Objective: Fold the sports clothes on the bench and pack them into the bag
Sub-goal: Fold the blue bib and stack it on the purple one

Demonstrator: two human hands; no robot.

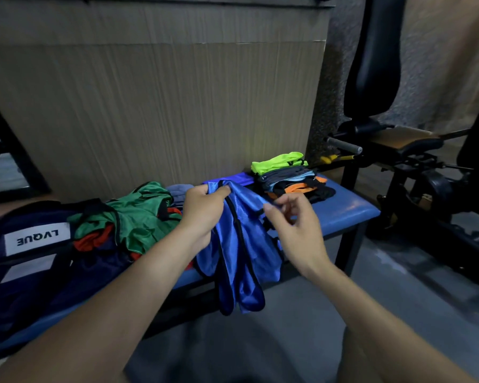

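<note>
A shiny blue vest with black trim (241, 244) hangs over the front edge of the blue padded bench (349, 208). My left hand (202, 208) grips its upper edge near the bench's back. My right hand (291, 225) pinches the vest's right side between thumb and fingers. A heap of unfolded clothes, green (138, 214) on top with red beneath, lies left of the vest. A stack of folded clothes (291, 175), neon yellow on top, sits at the bench's right end. The dark navy bag (25, 244) with a white label lies at the left.
A cardboard-like panel (155, 106) stands behind the bench. Black gym equipment (398, 150) with a padded seat and a bar stands to the right. Grey floor (315, 313) lies in front of the bench.
</note>
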